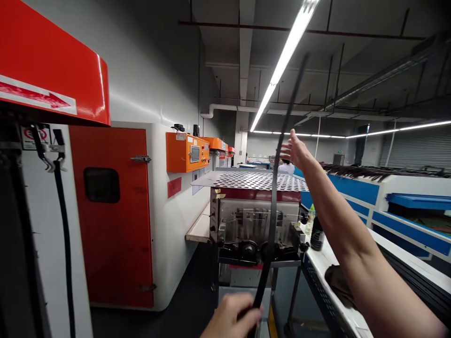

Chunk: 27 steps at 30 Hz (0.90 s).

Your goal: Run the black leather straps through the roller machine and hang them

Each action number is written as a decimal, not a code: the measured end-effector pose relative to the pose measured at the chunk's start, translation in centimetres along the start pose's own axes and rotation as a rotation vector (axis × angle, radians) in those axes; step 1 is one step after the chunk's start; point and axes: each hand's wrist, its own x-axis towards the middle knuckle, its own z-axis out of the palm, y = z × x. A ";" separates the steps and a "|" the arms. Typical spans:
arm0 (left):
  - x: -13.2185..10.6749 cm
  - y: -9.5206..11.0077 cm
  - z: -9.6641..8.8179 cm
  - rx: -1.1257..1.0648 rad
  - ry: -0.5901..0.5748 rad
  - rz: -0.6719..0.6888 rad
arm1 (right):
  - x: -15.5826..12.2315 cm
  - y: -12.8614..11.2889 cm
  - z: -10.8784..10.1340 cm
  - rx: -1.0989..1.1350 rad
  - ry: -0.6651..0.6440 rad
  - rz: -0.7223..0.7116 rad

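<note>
A long black strap (274,206), perhaps a belt, runs upright through the middle of the head view, its upper end leaning right and blurred. My left hand (232,315), low in the picture, is closed around the strap's lower part. Higher up, my right hand (296,150) reaches forward with fingers stretched out and thumb raised. The strap crosses in front of its fingertips; whether they touch cannot be made out. Beyond the strap stands a machine (255,230) with rollers, topped by a perforated sheet (246,179).
On the left are a red hood (52,61), hanging clips (52,162) with another black strap (66,244), and an orange door (116,258). An orange control box (188,152) juts from the wall. A bottle (310,219) stands on the right bench (329,277). A person (286,167) is far back.
</note>
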 end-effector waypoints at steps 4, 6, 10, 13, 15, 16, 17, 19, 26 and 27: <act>5.3 6.6 -3.5 -0.104 -0.027 0.177 | -5.9 4.3 -0.7 -0.162 -0.112 0.049; 8.1 8.8 -4.6 -0.167 -0.035 0.214 | -11.9 6.9 -1.1 -0.199 -0.296 0.136; 11.5 10.1 -5.8 -0.221 -0.067 0.256 | -20.9 10.7 -0.7 -0.038 -0.683 0.398; 13.1 11.5 -6.5 -0.193 -0.131 0.277 | -21.5 11.2 -0.3 0.037 -0.764 0.369; 14.5 13.8 -7.6 -0.194 -0.151 0.284 | -19.4 10.4 -0.5 0.011 -0.781 0.302; 15.3 15.4 -8.4 -0.204 -0.147 0.293 | -17.9 9.7 -0.7 -0.028 -0.779 0.248; 16.2 17.1 -9.1 -0.213 -0.133 0.312 | -16.3 9.0 -0.9 -0.078 -0.763 0.180; 18.0 20.8 -10.7 -0.204 -0.097 0.382 | -13.1 7.6 -1.3 -0.177 -0.695 0.016; 20.7 26.9 -12.7 -0.095 0.005 0.597 | -7.6 7.8 -0.5 -0.520 -0.411 -0.500; 20.5 26.6 -12.5 -0.085 0.013 0.611 | -7.5 8.3 -0.3 -0.570 -0.384 -0.548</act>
